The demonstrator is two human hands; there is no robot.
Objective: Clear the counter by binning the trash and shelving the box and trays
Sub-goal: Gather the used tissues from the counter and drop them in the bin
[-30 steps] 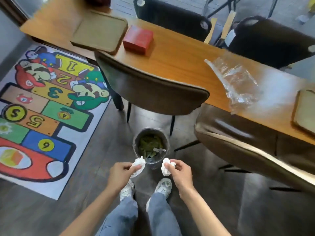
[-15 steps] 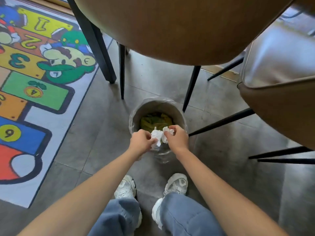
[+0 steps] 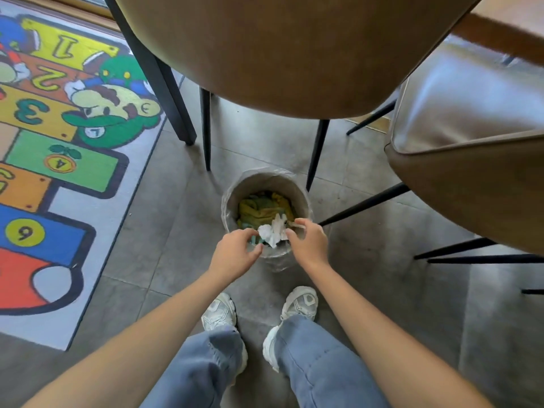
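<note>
Grey tiled floor (image 3: 164, 219) under brown chairs, hands over a bin.

Left hand (image 3: 235, 254) and right hand (image 3: 309, 242) hover loose-fingered, grasping nothing, on either side of crumpled white tissue (image 3: 273, 232) lying inside the small round plastic-lined trash bin (image 3: 232, 198), atop yellow-green rubbish; colourful hopscotch rug (image 3: 59, 172) lies left.

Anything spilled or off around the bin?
Nothing stands out. The crumpled tissues sit over the lined trash bin between the left hand and right hand; no litter shows on the floor.
</note>
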